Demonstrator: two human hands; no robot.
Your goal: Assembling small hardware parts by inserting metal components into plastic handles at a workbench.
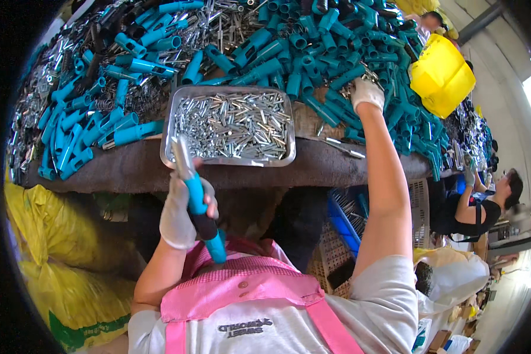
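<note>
My left hand (180,215), in a pale glove with bare fingertips, is closed round a teal-and-black tool handle (196,197). A silver metal shaft points up from it, in front of a metal tray (290,154) full of small silver pins (236,124). The lower teal end of the handle hangs near my pink apron. Farther off to the right, my right hand (367,96), also gloved, reaches into a heap of teal plastic handle sleeves (336,76). Its fingers are curled at some small silver metal parts, which I cannot make out clearly.
Loose metal parts (233,26) and more teal sleeves (71,141) cover the cloth-edged table. A yellow container (442,76) stands at the right. Yellow sacks (59,236) lie at lower left, and a blue crate (343,224) sits below the table. Another person (478,206) works at right.
</note>
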